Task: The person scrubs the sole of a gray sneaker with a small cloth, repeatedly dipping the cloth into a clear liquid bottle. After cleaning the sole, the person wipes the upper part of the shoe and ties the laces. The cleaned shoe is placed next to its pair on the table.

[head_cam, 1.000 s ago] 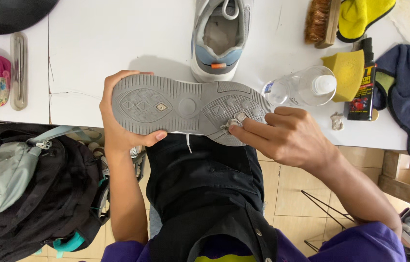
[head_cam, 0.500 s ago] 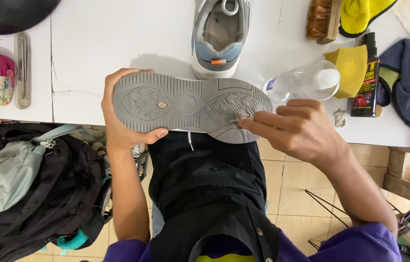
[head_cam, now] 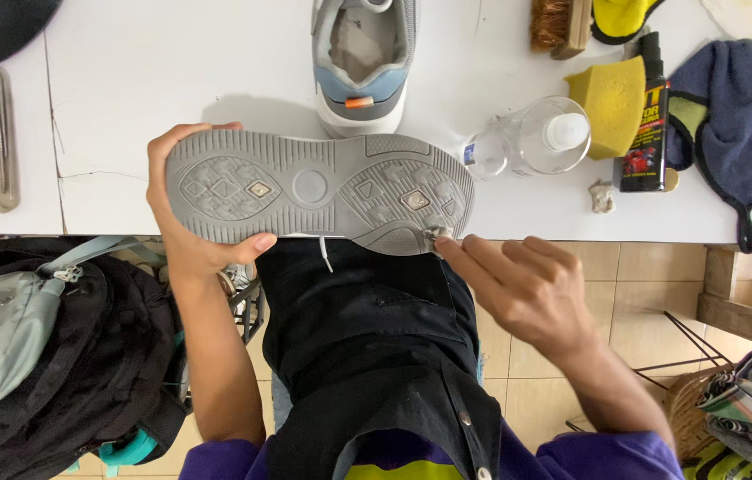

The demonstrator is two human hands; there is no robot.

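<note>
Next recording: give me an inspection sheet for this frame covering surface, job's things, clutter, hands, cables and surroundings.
Surface: white tabletop, cracked near the left edge.
Job's things: grey rubber-soled sneaker held sole-up at the table edge; small grey wad of cloth pressed on the sole's rim.
Clutter: second grey sneaker upright; clear plastic bottle lying down; yellow sponge; black spray bottle; blue cloth; wooden brush.
Hands: left hand grips the sneaker's heel end; right hand pinches the wad.
Cables: nothing seen.
Surroundings: black and grey backpack on the left, tiled floor, black apron over the lap.
</note>
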